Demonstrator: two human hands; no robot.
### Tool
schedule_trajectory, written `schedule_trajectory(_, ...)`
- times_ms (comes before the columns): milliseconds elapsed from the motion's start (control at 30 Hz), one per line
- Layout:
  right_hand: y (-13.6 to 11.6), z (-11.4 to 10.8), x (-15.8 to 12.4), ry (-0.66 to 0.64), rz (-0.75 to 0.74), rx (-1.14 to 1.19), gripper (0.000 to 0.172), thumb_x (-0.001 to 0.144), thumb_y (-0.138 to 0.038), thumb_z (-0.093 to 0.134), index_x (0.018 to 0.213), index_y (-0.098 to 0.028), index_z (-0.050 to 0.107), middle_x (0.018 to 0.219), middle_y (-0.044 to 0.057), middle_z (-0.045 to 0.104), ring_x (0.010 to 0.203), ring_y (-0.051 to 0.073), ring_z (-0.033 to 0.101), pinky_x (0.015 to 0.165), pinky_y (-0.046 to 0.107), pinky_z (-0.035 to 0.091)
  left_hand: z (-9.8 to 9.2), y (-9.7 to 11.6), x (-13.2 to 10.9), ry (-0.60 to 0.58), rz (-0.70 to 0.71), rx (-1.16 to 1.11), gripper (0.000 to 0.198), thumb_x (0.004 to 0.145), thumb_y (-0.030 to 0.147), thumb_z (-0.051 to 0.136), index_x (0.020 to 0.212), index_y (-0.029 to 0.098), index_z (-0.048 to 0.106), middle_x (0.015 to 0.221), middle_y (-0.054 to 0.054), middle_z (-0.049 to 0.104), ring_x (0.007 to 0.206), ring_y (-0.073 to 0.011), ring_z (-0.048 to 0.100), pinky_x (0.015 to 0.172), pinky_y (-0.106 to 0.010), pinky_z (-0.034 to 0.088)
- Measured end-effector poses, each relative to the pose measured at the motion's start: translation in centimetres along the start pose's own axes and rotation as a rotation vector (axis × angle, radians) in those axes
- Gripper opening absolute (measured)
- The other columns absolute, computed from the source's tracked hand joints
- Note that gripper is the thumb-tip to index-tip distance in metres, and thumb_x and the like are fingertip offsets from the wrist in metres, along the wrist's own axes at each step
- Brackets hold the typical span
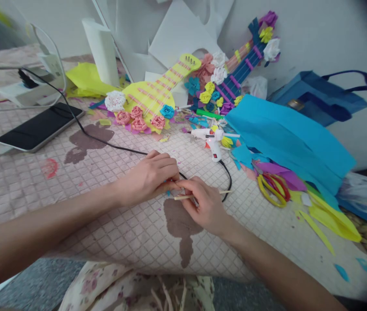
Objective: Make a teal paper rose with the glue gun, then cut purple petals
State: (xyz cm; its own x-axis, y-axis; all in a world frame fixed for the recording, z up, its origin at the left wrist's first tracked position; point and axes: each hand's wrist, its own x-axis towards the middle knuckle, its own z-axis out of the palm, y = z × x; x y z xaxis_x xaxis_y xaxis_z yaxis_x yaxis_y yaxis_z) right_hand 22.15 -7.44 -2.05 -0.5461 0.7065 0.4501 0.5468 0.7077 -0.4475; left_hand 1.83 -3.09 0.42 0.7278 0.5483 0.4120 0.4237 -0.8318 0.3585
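Observation:
My right hand [202,201] is closed, with a thin pale wooden stick [183,197] lying across its fingers. The stick's far end sticks out past the knuckles to the right. Fingertips of my left hand [154,175] are pinched together and meet those of my right hand. What lies between them is too small and hidden to name. A tiny blue scrap [169,192] shows just under the fingertips. Behind my hands a white glue gun [214,142] lies on its side, its black cord [230,179] curling round to the right of the stick.
At the back lean a yellow paper guitar [151,101] with paper roses and a blue paper guitar [240,80]. Scissors [272,190], blue paper [287,134] and yellow strips [317,231] lie right. Left are a phone [40,125] and a power strip [27,88]. A black cable crosses the quilted cloth [121,242].

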Motion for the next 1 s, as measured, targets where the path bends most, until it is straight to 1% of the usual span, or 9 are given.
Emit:
schedule_trajectory(133, 0.2, 0.1, 0.0, -0.015, 0.002, 0.014, 0.035, 0.085, -0.011, 0.048, 0.118, -0.022, 0.048, 0.085, 0.001, 0.059, 0.068, 0.013, 0.054, 0.058, 0.025, 0.042, -0.4, 0.2, 0.0, 0.038, 0.065, 0.13, 0.039, 0.098, 0.039, 0.029, 0.072, 0.017, 0.047, 0.072, -0.003, 0.054, 0.07, -0.0164, 0.046, 0.069, -0.033, 0.033)
schedule_trajectory(300, 0.5, 0.1, -0.2, -0.036, -0.012, 0.007, 0.044, 0.085, -0.012, 0.047, 0.128, -0.023, 0.042, 0.085, 0.0, 0.059, 0.068, 0.013, 0.054, 0.058, 0.025, 0.043, -0.7, -0.1, -0.1, 0.083, 0.094, 0.178, 0.033, 0.098, 0.033, 0.033, 0.073, 0.017, 0.046, 0.072, -0.003, 0.052, 0.071, -0.017, 0.044, 0.069, -0.033, 0.035)
schedule_trajectory(367, 0.6, 0.0, -0.3, -0.017, -0.032, -0.013, 0.051, 0.086, -0.014, 0.047, 0.135, -0.024, 0.035, 0.084, 0.0, 0.058, 0.066, 0.013, 0.054, 0.056, 0.025, 0.043, -0.8, -0.5, -0.2, 0.107, 0.076, 0.102, 0.028, 0.097, 0.03, 0.037, 0.074, 0.018, 0.048, 0.074, -0.004, 0.052, 0.073, -0.0174, 0.045, 0.07, -0.033, 0.037)
schedule_trajectory(433, 0.8, -0.3, -0.4, 0.001, -0.053, -0.074, 0.053, 0.088, -0.015, 0.046, 0.138, -0.025, 0.031, 0.081, 0.0, 0.057, 0.065, 0.014, 0.053, 0.053, 0.025, 0.042, -1.0, -0.9, -0.3, 0.144, 0.037, -0.032, 0.023, 0.096, 0.027, 0.04, 0.077, 0.018, 0.05, 0.076, -0.004, 0.053, 0.076, -0.0172, 0.048, 0.072, -0.031, 0.04)
schedule_trajectory(533, 0.8, -0.7, -0.4, 0.01, -0.105, -0.227, 0.051, 0.09, -0.012, 0.043, 0.138, -0.027, 0.034, 0.077, -0.001, 0.055, 0.064, 0.012, 0.053, 0.052, 0.024, 0.04, -1.0, -1.2, -0.2, 0.191, -0.068, -0.252, 0.022, 0.096, 0.025, 0.042, 0.081, 0.017, 0.055, 0.078, -0.004, 0.058, 0.078, -0.0154, 0.053, 0.073, -0.029, 0.043)
schedule_trajectory(700, 0.6, -0.8, -0.2, 0.056, -0.191, -0.398, 0.054, 0.091, -0.01, 0.045, 0.14, -0.031, 0.034, 0.076, -0.002, 0.053, 0.062, 0.009, 0.052, 0.053, 0.022, 0.04, -1.0, -0.8, -0.1, 0.082, -0.238, -0.575, 0.02, 0.094, 0.023, 0.047, 0.088, 0.014, 0.064, 0.084, -0.005, 0.067, 0.078, -0.0128, 0.061, 0.071, -0.024, 0.047)
schedule_trajectory(767, 0.6, -0.8, -0.2, 0.056, -0.198, -0.41, 0.057, 0.092, -0.01, 0.045, 0.142, -0.032, 0.031, 0.076, -0.002, 0.052, 0.063, 0.009, 0.052, 0.054, 0.021, 0.04, -1.1, -0.6, 0.0, 0.077, -0.293, -0.639, 0.018, 0.091, 0.024, 0.053, 0.089, 0.013, 0.067, 0.083, -0.005, 0.068, 0.076, -0.0131, 0.061, 0.068, -0.024, 0.048)
schedule_trajectory(867, 0.7, -0.8, -0.1, 0.054, -0.196, -0.427, 0.062, 0.091, -0.009, 0.045, 0.145, -0.033, 0.026, 0.076, -0.002, 0.051, 0.064, 0.008, 0.051, 0.055, 0.02, 0.04, -1.4, -0.8, 0.0, 0.096, -0.358, -0.662, 0.017, 0.086, 0.026, 0.06, 0.083, 0.012, 0.069, 0.077, -0.005, 0.069, 0.069, -0.0124, 0.061, 0.062, -0.022, 0.047)
schedule_trajectory(1000, 0.8, -0.8, -0.2, 0.054, -0.192, -0.443, 0.064, 0.091, -0.007, 0.044, 0.146, -0.034, 0.024, 0.075, -0.003, 0.051, 0.064, 0.008, 0.05, 0.055, 0.02, 0.04, -1.9, -1.2, 0.0, 0.051, -0.334, -0.65, 0.017, 0.085, 0.026, 0.061, 0.085, 0.013, 0.071, 0.076, -0.005, 0.068, 0.067, -0.0123, 0.06, 0.06, -0.022, 0.046)
